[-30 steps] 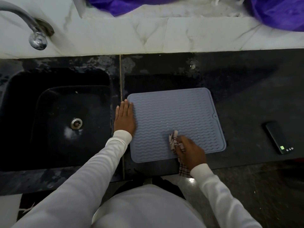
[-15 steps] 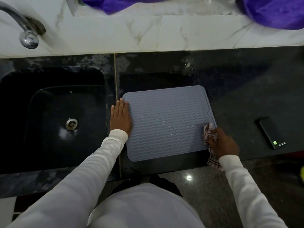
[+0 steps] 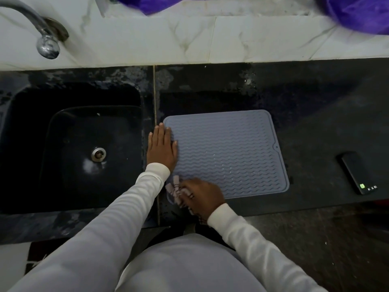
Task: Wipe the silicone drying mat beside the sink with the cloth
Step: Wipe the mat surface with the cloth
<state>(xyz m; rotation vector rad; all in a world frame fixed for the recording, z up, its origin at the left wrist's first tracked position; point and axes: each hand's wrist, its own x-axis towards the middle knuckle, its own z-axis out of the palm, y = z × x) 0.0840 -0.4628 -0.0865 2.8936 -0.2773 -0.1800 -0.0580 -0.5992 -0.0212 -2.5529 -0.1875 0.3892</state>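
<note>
pressing flat, left hand (image 3: 162, 147) pins the mat (image 3: 227, 152); right hand (image 3: 203, 196) grips the cloth (image 3: 174, 189) at its near-left corner.

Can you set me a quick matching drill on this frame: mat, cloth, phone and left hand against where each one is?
Things:
1. drying mat
2. cloth
3. phone
4. left hand

Places:
A. gripped in the right hand at the mat's near left corner
B. flat on the mat's left edge
C. on the counter, right of the mat
D. on the counter, right of the sink

Pairs: 1-D, 2-A, 3-C, 4-B
</note>
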